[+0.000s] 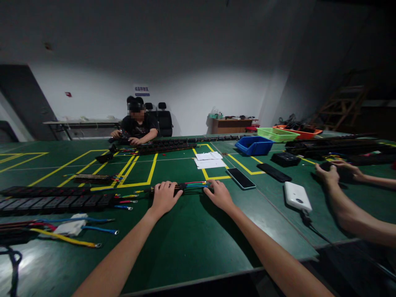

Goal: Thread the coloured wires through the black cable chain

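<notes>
A short bundle of wires and rods (pixel 192 185) lies crosswise on the green table in front of me. My left hand (pixel 166 196) wraps over its dark left part, the fingers bent over it. At the bundle's right end, my right hand (pixel 218 194) pinches the tips of the red and blue wires between thumb and fingers. Yellow-green wire ends show left of my left hand. A phone (pixel 241 178) lies to the right of my right hand, and white papers (pixel 210 160) are behind it.
Black socket strips (pixel 58 203) and a yellow lugged wire (pixel 64 238) lie at the left. A white power bank (pixel 297 196), a blue bin (pixel 254 145) and another person's hands (pixel 331 175) are at the right. Another person (pixel 139 126) sits across the table (pixel 185 255).
</notes>
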A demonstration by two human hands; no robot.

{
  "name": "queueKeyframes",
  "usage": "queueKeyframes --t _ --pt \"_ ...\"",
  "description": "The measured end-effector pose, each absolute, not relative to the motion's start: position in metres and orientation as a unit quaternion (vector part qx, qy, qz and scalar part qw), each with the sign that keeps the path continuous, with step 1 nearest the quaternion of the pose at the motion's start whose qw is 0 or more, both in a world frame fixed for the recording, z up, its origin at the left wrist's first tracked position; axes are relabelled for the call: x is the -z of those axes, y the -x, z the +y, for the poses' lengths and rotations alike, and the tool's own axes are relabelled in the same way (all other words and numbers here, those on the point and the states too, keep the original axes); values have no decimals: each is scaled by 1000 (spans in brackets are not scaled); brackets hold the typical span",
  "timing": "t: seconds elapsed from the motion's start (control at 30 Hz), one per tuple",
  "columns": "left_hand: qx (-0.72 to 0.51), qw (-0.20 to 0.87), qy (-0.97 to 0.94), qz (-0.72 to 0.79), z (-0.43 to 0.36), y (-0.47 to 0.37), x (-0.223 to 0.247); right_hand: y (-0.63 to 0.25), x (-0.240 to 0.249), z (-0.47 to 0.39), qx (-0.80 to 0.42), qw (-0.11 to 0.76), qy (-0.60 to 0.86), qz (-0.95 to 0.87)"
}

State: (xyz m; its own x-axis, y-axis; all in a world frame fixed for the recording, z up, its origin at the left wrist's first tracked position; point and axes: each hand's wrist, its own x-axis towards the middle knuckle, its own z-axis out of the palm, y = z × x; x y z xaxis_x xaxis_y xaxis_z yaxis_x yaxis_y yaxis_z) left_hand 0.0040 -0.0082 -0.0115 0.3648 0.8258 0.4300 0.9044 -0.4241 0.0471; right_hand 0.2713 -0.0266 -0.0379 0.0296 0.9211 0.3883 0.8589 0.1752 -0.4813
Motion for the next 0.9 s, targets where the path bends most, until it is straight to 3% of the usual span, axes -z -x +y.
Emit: queueKeyframes --t 0.9 --pt "220 94 824 -513 -5 -2 16 -273 41 -24 -44 319 636 -701"
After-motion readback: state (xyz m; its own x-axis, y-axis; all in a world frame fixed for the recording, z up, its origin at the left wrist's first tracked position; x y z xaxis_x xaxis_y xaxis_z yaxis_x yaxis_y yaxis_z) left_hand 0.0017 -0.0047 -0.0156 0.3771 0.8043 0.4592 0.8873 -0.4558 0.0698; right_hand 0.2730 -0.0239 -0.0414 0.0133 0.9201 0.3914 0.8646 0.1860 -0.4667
